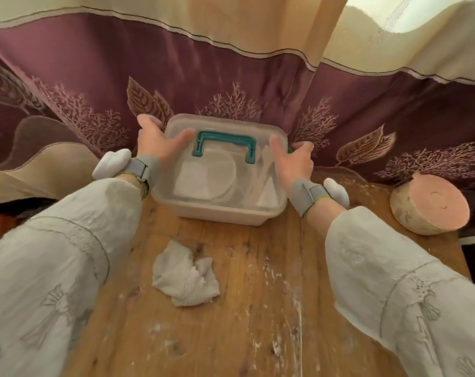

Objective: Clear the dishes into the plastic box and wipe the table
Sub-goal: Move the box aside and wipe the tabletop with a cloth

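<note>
Both hands are clamped on the box (220,191) at the far edge of the tabletop (258,308): left hand (156,141) and right hand (296,161) gripping its lidded ends. White dishes (206,180) show inside. Crumpled rag (186,276) lies mid-table, a bowl (428,206) tipped by the right edge, curtain (231,77) right behind.

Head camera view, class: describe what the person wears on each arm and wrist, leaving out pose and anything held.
Both arms wear loose, pale grey-white sleeves with stitched curved seams and embroidered plant-like motifs. Each wrist has a grey fabric strap with thin green edging, carrying a rounded white device on its outer side. The left hand and right hand are bare.
</note>
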`<action>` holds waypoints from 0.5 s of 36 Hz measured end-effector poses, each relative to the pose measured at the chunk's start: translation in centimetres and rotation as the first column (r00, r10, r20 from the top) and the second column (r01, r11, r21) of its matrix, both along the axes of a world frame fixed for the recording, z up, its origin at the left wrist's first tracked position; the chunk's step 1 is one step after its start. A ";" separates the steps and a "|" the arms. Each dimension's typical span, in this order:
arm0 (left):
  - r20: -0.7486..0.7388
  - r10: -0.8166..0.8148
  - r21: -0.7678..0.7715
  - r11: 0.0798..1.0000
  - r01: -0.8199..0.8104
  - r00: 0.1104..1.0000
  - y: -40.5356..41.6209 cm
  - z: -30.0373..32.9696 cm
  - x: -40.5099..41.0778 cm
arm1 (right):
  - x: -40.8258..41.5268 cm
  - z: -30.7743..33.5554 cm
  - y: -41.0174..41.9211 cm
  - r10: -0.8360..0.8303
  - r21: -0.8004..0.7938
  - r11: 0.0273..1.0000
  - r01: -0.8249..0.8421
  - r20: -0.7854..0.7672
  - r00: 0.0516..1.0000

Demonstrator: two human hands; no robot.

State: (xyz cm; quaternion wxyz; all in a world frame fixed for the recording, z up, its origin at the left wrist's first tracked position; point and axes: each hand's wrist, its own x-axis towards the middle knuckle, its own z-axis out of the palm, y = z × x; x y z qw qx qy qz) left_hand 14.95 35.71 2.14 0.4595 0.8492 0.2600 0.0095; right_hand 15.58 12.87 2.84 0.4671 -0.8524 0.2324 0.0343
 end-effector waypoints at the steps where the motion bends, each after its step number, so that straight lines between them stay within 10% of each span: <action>1: 0.017 0.002 0.010 1.000 -0.002 1.000 0.0 0.1 0.1 | 0.2 0.1 -0.1 -0.003 0.011 1.000 0.003 0.014 1.000; 18: -0.084 -0.066 0.180 0.980 0.080 0.994 -0.1 0.9 -6.0 | -5.7 0.7 -0.1 0.024 0.046 0.999 -0.020 -0.092 0.995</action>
